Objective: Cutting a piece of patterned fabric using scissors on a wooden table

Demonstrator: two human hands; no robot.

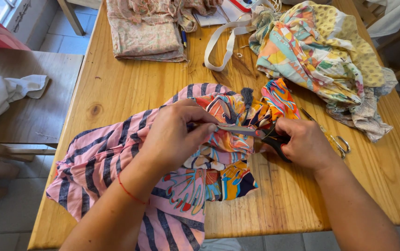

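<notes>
A pink garment with dark stripes and bright orange, blue and teal print [111, 158] lies bunched on the wooden table [125, 88]. My left hand [174, 137] pinches a fold of this fabric near its middle. My right hand [304, 144] grips black-handled scissors [255, 133], whose blades point left and meet the fabric right at my left fingertips. A dark tassel [247, 96] rests on the cloth just beyond the blades.
A heap of multicoloured fabric [321, 56] fills the table's far right. Folded pale floral cloth [146, 30] and a white strap [225, 42] lie at the back. A second pair of metal scissors [337, 139] lies right of my hand. A bench with white cloth [4, 93] stands left.
</notes>
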